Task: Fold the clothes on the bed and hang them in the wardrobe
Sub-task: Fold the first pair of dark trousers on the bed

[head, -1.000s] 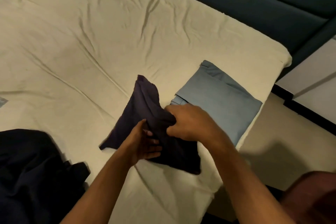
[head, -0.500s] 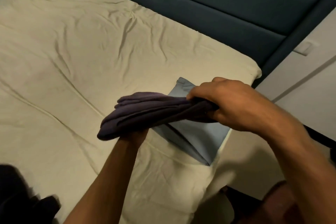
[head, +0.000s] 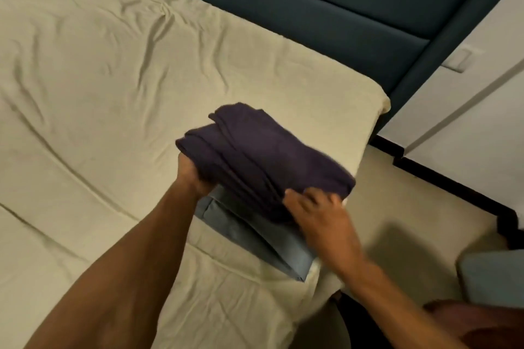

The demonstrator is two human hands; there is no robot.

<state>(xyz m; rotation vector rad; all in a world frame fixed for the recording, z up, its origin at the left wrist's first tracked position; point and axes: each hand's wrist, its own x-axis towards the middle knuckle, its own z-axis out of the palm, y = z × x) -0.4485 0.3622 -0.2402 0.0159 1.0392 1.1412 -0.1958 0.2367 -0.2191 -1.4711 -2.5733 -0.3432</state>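
A folded dark purple garment (head: 255, 156) lies on top of a folded light blue garment (head: 255, 238), near the right edge of the bed (head: 99, 79). My left hand (head: 194, 176) grips the purple garment's left end from below. My right hand (head: 317, 212) holds its near right edge, fingers curled onto the cloth. Only the near part of the blue garment shows under the purple one.
The bed has a wrinkled beige sheet and a dark teal padded headboard (head: 326, 8) at the back. To the right are beige floor (head: 411, 221) and a white wall panel with a black base (head: 482, 122). A pale blue-grey object (head: 496, 278) sits at the lower right.
The purple garment was being folded on the sheet, then lifted in both hands, and now sits on the blue garment. My right hand moved from its far end to its near right edge.
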